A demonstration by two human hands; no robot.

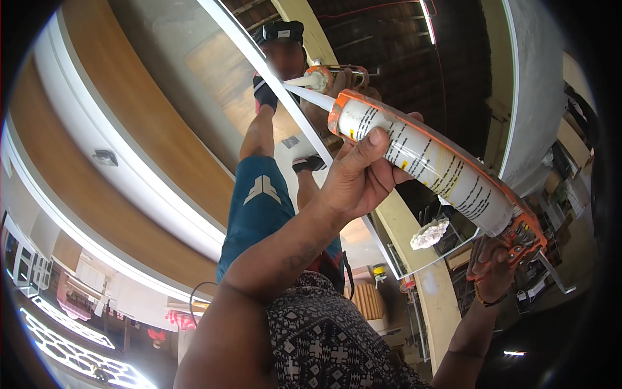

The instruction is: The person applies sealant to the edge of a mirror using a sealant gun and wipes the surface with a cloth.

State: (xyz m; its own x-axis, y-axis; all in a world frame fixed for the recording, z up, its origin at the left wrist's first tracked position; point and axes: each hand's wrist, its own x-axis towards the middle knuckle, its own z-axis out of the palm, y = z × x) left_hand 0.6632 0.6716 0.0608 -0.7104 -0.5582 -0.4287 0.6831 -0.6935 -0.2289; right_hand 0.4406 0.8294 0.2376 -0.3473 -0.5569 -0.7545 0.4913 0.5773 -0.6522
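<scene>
An orange caulking gun [528, 236] with a white sealant cartridge [431, 155] lies diagonally across the view, its far end pointing up and left. My left hand [366, 165] is closed around the front part of the cartridge, thumb on top. At the rear, my right hand [490, 266] grips the gun's handle; its fingers are partly hidden in shade. The white nozzle [312, 96] reaches the pale edge strip [249, 55] of a mirror [402, 71]. Whether the tip touches the strip I cannot tell. A reflection of the gun and a capped person shows in the mirror.
A crumpled white lump [429, 233] appears near the mirror's lower part. Curved wood-and-white panels [129, 123] fill the left side. Below the mirror is a small yellow and black object [379, 272]. Lit hexagonal lamps [71, 347] show at the lower left.
</scene>
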